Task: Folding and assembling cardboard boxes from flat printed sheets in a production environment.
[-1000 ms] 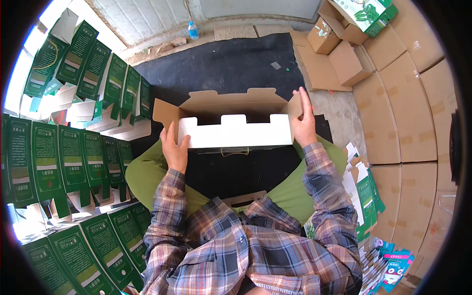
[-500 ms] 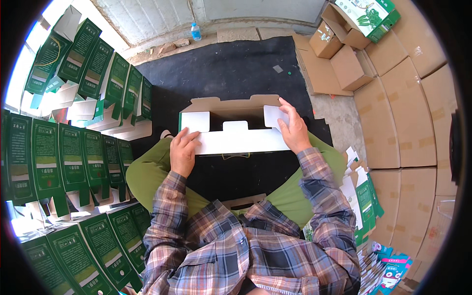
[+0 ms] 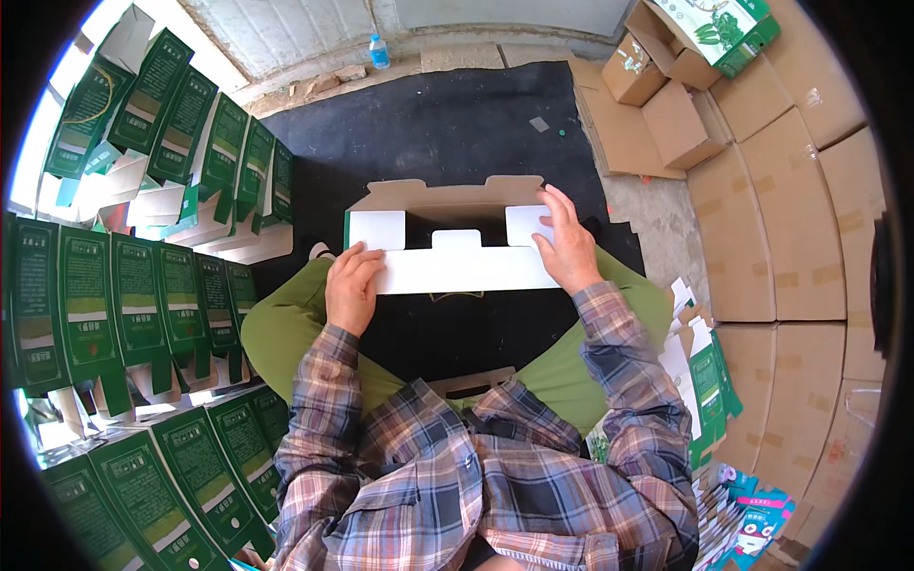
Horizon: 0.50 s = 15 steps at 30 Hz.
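Head view of a seated person in a plaid shirt (image 3: 476, 495) and olive-green trousers (image 3: 286, 333), folding a carton (image 3: 457, 247) held over the lap, above a black mat (image 3: 447, 124). The carton is an unfolded cardboard box, brown on its far flaps and white on the near panel, whose upper edge is cut into three tabs; it lies between the knees, roughly level, its long side running left to right. The left hand (image 3: 352, 290) grips the left end of the white panel, fingers held together and curled over its upper edge, thumb beneath and hidden. The right hand (image 3: 564, 243) lies flat on the right tab, fingers extended and close together, pressing the tab down toward the panel. To the person's left, rows of assembled green cartons (image 3: 105, 285) stand upright side by side, with further ones (image 3: 190, 143) leaning in a row at upper left. To the right, flat brown cardboard sheets (image 3: 771, 238) cover the floor, and small open brown boxes (image 3: 666, 95) sit at upper right. A plastic bottle (image 3: 379, 51) stands by the far wall.
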### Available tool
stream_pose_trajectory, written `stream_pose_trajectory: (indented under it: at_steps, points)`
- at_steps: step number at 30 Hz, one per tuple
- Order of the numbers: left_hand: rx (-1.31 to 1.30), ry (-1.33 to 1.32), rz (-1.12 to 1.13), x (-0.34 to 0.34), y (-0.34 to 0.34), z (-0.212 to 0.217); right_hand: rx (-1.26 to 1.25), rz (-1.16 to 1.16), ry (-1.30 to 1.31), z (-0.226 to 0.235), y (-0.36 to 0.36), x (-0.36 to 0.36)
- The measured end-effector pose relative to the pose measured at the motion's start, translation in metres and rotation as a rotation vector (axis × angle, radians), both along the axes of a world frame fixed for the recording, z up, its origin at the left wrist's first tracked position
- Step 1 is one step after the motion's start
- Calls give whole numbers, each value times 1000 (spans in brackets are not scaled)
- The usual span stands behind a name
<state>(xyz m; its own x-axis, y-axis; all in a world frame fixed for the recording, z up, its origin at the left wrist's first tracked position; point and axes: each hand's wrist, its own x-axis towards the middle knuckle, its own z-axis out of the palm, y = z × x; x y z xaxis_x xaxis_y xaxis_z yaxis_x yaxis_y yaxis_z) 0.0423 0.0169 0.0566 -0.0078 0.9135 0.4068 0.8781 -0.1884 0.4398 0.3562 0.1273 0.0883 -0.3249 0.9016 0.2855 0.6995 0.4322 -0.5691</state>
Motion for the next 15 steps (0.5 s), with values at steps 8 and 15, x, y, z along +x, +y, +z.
stream_pose_trajectory:
  at_steps: [8,15]
  points:
    - [15,-54,7,0,4,-4,-189,15,112,-7,14,17]
    - [-4,-281,161,-5,9,-3,-28,2,-234,-23,6,7]
